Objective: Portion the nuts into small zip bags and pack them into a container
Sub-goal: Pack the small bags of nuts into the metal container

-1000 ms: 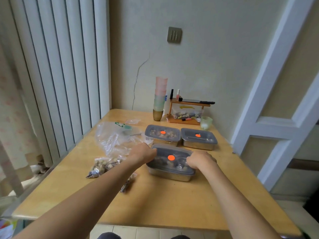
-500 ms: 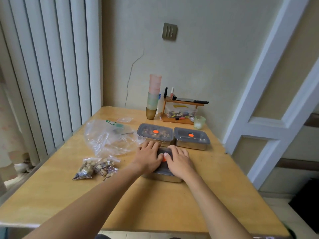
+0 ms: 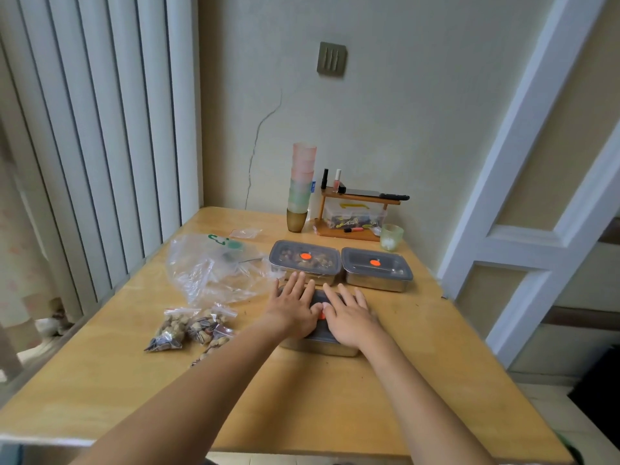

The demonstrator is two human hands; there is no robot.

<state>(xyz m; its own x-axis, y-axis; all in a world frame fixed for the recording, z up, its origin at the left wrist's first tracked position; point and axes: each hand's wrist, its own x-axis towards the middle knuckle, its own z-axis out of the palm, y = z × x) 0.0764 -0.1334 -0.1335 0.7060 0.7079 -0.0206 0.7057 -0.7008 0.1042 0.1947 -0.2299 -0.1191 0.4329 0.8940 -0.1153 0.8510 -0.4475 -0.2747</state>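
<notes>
Both grips, left hand [image 3: 295,305] and right hand [image 3: 349,315], press flat on the container lid [image 3: 320,298]; wooden table [image 3: 302,397], cracked wall [image 3: 265,129].

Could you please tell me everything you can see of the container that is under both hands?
The near container is a shallow rectangular tin of shiny metal with a grey lid bearing an orange dot, mostly covered. It sits flat on the wooden table, just in front of two similar lidded containers. The left hand and right hand lie flat on its lid, fingers straight, side by side. Its contents are hidden.
</notes>
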